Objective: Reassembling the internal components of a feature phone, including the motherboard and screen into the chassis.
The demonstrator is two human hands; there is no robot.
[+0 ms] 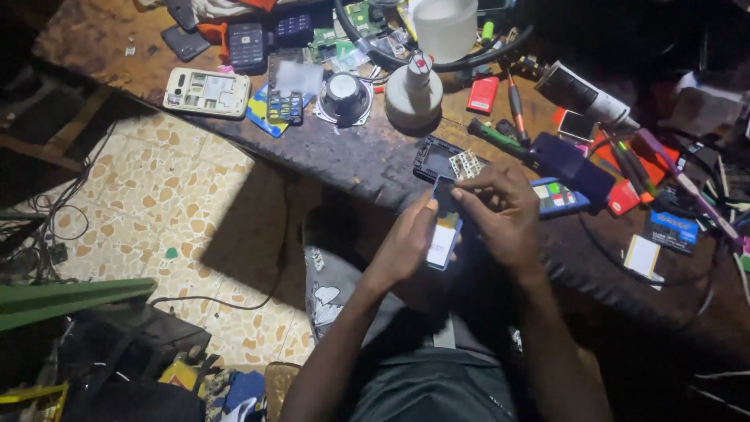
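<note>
My left hand (pixel 408 238) grips a small phone body (pixel 444 233) from its left side, holding it over my lap at the bench edge. The phone has a dark upper part and a white and yellow lower part. My right hand (pixel 504 212) reaches over from the right, with its fingertips on the phone's top end. Just beyond my hands on the bench lie a black phone shell (pixel 434 159) and a small white keypad piece (pixel 467 164).
The dark wooden bench (pixel 344 148) carries a white phone frame (pixel 206 91), a phone circuit board (pixel 285 98), a round speaker (pixel 344 98), a white squat bottle (pixel 414 92), a translucent cup (pixel 445 27), screwdrivers (pixel 516 101) and several small parts. Tiled floor (pixel 164 203) with cables lies left.
</note>
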